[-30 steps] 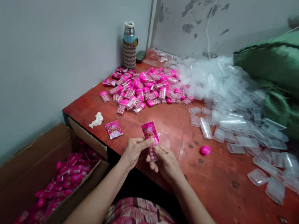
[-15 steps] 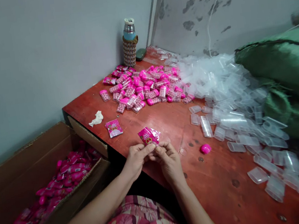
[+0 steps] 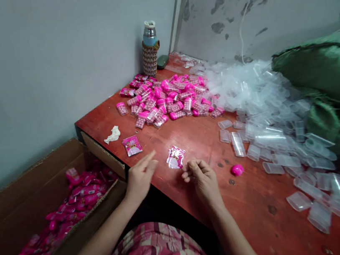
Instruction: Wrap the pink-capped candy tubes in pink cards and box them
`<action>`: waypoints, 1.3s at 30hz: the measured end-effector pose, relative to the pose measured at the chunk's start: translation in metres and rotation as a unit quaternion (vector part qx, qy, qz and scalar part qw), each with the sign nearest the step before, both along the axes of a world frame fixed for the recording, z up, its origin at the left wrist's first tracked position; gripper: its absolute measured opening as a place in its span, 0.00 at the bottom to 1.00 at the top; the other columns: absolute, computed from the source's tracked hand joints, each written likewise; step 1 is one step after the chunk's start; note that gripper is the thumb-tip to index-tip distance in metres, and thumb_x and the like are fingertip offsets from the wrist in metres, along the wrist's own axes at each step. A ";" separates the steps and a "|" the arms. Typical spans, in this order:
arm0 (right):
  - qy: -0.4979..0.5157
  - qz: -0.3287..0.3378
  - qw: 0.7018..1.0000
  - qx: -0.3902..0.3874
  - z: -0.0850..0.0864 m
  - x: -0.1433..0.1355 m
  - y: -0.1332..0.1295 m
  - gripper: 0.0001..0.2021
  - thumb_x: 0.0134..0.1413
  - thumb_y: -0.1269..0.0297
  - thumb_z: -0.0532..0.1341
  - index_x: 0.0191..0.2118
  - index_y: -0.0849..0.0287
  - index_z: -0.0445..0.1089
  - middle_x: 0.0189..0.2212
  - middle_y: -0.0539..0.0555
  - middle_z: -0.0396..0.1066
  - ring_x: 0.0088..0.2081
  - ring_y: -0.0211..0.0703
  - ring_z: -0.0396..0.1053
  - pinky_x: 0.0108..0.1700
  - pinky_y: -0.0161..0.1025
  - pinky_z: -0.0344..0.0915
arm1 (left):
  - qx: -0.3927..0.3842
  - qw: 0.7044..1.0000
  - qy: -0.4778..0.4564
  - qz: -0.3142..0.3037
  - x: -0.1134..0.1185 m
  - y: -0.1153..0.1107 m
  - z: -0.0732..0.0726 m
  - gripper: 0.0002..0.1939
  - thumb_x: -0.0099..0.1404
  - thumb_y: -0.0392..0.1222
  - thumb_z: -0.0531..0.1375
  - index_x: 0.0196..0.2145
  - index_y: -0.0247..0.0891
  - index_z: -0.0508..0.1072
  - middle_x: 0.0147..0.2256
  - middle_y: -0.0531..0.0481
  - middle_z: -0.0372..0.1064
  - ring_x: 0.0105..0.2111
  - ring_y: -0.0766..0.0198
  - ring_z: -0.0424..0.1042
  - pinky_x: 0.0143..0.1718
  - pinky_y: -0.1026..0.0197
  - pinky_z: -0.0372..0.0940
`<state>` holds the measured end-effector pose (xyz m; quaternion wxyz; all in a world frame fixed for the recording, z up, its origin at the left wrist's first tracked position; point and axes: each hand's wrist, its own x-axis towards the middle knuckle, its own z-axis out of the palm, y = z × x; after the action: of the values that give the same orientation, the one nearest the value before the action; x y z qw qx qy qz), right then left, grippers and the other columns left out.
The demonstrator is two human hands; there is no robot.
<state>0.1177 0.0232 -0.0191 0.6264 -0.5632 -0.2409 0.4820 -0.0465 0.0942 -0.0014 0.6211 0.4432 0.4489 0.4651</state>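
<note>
My left hand (image 3: 140,177) is above the table's near edge, empty, with its fingers stretched out. My right hand (image 3: 201,178) is closed, thumb and fingertips pressed together; what it may hold is hidden. Just beyond its fingertips, shiny pink printed packets (image 3: 176,157) lie on the red table (image 3: 159,139). Another small stack of pink packets (image 3: 132,145) rests near the left edge. To the right of my right hand is a single pink cap (image 3: 237,170).
Pink-capped, bead-filled containers (image 3: 174,97) are heaped behind. Clear empty containers (image 3: 268,130) spread rightward beside a green sack (image 3: 316,69). A bottle (image 3: 149,52) stands at the back. A cardboard box (image 3: 102,154) at left holds pink items; crumpled white tissue (image 3: 112,134) lies near the edge.
My hands have parted; the left moved left and opened. A pink packet they were pinching is no longer visible between them. A light pink item now shows atop the pile in the box.
</note>
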 end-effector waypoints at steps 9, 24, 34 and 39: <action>-0.027 0.015 0.999 -0.032 -0.001 0.006 -0.005 0.10 0.48 0.56 0.60 0.28 0.59 0.64 0.23 0.48 0.69 0.21 0.33 0.66 0.23 0.30 0.62 | 0.216 0.947 0.212 -0.105 0.060 0.015 -0.039 0.13 0.55 0.34 0.59 0.38 0.48 0.73 0.49 0.50 0.65 0.59 0.55 0.45 0.58 0.47 0.29; -0.049 -0.045 0.996 0.053 0.009 0.009 0.025 0.14 0.44 0.62 0.62 0.39 0.58 0.62 0.28 0.48 0.69 0.27 0.35 0.66 0.30 0.33 0.62 | 0.315 0.924 0.177 -0.122 0.052 0.003 -0.033 0.12 0.56 0.37 0.58 0.39 0.41 0.74 0.45 0.46 0.69 0.51 0.54 0.61 0.57 0.47 0.44; -0.067 0.039 0.997 0.029 0.004 0.026 0.032 0.15 0.41 0.66 0.63 0.38 0.57 0.62 0.16 0.40 0.59 0.16 0.29 0.55 0.19 0.27 0.50 | -0.167 0.949 -0.056 -0.262 0.056 0.013 -0.014 0.15 0.51 0.48 0.62 0.29 0.32 0.76 0.30 0.44 0.73 0.30 0.60 0.71 0.33 0.60 0.67; -0.420 0.063 0.897 -0.126 0.016 0.067 0.058 0.07 0.48 0.60 0.58 0.30 0.59 0.68 0.20 0.47 0.68 0.22 0.36 0.66 0.25 0.31 0.60 | -0.211 0.958 -0.054 -0.185 0.058 0.013 -0.021 0.12 0.46 0.45 0.66 0.23 0.31 0.74 0.23 0.48 0.71 0.25 0.65 0.69 0.28 0.64 0.67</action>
<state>0.1842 0.0812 -0.0029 0.3592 -0.7711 -0.4538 0.2655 0.0110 0.1070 -0.0220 0.7989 0.3517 0.4127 0.2605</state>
